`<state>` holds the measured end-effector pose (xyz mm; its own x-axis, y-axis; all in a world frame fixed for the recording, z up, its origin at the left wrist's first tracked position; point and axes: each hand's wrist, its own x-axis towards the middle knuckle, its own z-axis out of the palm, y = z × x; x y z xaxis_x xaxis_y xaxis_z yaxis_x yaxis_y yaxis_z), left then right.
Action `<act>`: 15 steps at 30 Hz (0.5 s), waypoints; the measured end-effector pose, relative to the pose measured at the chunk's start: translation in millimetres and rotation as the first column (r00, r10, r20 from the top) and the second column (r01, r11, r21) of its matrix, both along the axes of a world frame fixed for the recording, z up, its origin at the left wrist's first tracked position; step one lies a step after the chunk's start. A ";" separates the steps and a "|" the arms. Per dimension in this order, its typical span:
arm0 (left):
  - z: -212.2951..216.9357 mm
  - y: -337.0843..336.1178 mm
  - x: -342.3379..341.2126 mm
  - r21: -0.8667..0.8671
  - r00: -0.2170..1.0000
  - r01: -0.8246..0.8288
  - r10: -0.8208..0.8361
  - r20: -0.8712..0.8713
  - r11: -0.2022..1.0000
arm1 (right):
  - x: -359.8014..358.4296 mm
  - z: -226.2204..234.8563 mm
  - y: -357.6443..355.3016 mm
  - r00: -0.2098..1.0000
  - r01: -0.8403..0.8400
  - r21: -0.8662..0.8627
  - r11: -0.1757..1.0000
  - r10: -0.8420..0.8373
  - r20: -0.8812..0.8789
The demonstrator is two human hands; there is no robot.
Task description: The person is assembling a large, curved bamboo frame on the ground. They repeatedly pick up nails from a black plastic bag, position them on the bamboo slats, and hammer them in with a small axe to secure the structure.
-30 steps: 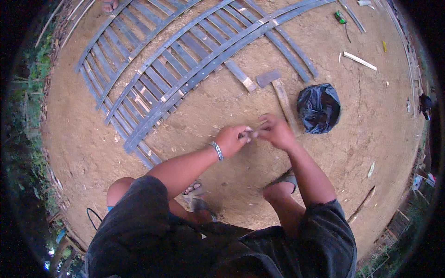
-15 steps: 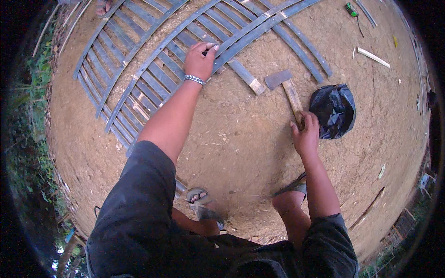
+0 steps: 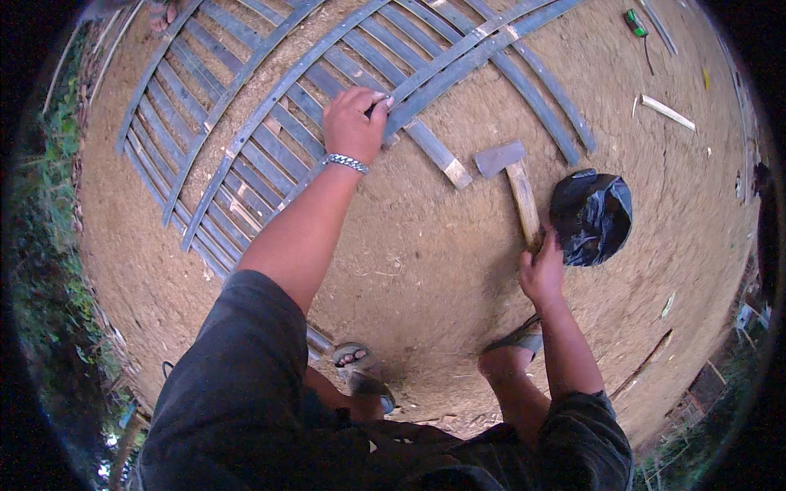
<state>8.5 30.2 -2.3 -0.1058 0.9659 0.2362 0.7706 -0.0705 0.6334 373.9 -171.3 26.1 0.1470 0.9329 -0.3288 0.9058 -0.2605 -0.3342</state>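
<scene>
Hatchet (image 3: 514,182) lies on the bare earth ground (image 3: 426,245) to the person's right, its grey head pointing up and away, its pale wooden handle running back down toward the right hand (image 3: 542,272). That long axis lines up almost with the right forearm, so the handle's near end meets the hand directly. The right fingers (image 3: 547,244) curl around that end, closed on the wood. A black plastic bag (image 3: 591,214) sits just beside the handle, on its outer side. The left hand (image 3: 354,123) is well apart, reaching forward onto the slatted bamboo frame (image 3: 246,139); its fingers (image 3: 378,105) are bunched together, pinching something small against a slat, too small to identify.
</scene>
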 end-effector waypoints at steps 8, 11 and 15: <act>-2.3 -2.2 3.2 0.064 0.999 -0.008 0.011 -0.048 0.998 | -74.7 30.4 24.9 0.835 -0.016 -0.056 0.998 -0.017 -0.549; 0.4 -3.8 0.9 0.044 0.998 -0.013 0.016 -0.067 0.999 | -106.0 46.7 70.8 0.870 -0.186 0.047 0.981 0.186 -0.457; -4.2 -5.6 0.4 0.042 0.998 -0.015 0.018 -0.065 0.999 | -130.2 52.5 93.3 0.888 -0.264 0.184 0.947 0.313 -0.337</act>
